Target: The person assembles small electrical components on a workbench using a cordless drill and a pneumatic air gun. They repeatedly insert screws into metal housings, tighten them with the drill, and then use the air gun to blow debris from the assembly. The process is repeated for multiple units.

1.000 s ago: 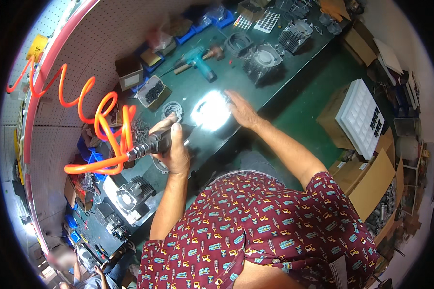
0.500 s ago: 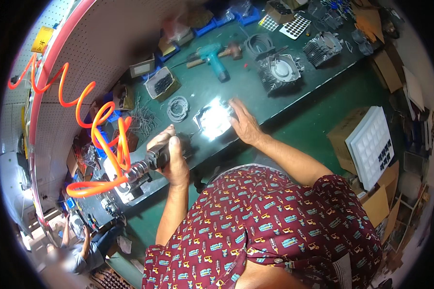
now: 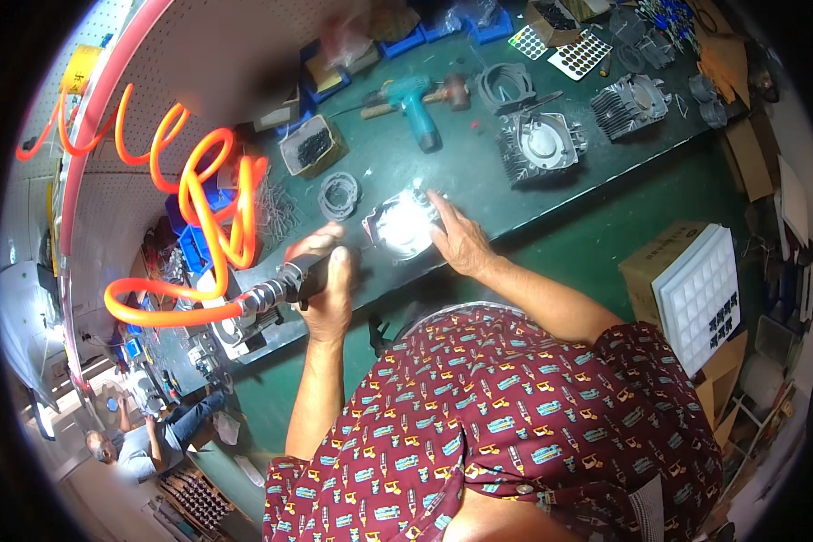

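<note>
My left hand (image 3: 327, 294) is closed around a dark air tool (image 3: 311, 276), whose metal coupling (image 3: 266, 296) joins an orange coiled hose (image 3: 176, 312). The tool's front end is mostly hidden by my fingers, close to the left side of a metal housing (image 3: 401, 226). That housing lies on the green bench, and bright light washes out most of its detail. My right hand (image 3: 463, 239) rests against the housing's right side, fingers stretched out. Just beyond my left hand lies a small stack of grey rings (image 3: 339, 196).
Farther back are a teal power driver (image 3: 414, 107), a hammer (image 3: 454, 92) and a box of small dark parts (image 3: 312, 149). Finned metal housings (image 3: 544, 144) stand right on the bench (image 3: 461, 163). A white tray (image 3: 696, 294) leans beside the bench. Another person (image 3: 144, 443) sits at lower left.
My left hand and the air tool have moved slightly up and nearer the housing. The hose loops have swung. The view has shifted a little; my right hand stays at the housing.
</note>
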A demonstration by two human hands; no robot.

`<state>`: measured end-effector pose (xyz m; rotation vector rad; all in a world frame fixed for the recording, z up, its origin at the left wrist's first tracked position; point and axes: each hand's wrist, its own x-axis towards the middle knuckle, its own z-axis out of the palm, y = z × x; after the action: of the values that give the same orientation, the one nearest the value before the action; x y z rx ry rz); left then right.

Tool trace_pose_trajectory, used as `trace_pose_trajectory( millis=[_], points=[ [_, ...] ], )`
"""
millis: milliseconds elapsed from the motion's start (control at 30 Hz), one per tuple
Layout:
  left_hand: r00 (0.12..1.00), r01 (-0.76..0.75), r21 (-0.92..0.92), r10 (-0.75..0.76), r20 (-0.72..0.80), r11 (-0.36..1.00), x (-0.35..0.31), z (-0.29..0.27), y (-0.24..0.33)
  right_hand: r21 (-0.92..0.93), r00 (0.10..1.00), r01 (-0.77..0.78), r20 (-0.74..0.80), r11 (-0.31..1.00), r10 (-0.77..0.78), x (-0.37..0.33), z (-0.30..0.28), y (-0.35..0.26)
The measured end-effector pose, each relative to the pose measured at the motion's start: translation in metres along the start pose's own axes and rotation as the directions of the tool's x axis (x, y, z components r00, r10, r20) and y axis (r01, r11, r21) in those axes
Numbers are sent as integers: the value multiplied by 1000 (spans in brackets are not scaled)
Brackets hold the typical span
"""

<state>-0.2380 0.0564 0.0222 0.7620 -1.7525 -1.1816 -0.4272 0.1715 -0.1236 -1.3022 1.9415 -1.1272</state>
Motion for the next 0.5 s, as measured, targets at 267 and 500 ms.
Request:
trace_pose_trajectory(
  millis=[267, 500],
  points=[
    [993, -71, -163, 86, 87, 984, 7, 12, -13, 1, 998, 44, -46, 999, -43, -3, -2, 0],
    [994, -56, -198, 73, 78, 979, 7, 12, -26, 24, 999, -31, 13, 999, 31, 1, -5, 4]
  ],
)
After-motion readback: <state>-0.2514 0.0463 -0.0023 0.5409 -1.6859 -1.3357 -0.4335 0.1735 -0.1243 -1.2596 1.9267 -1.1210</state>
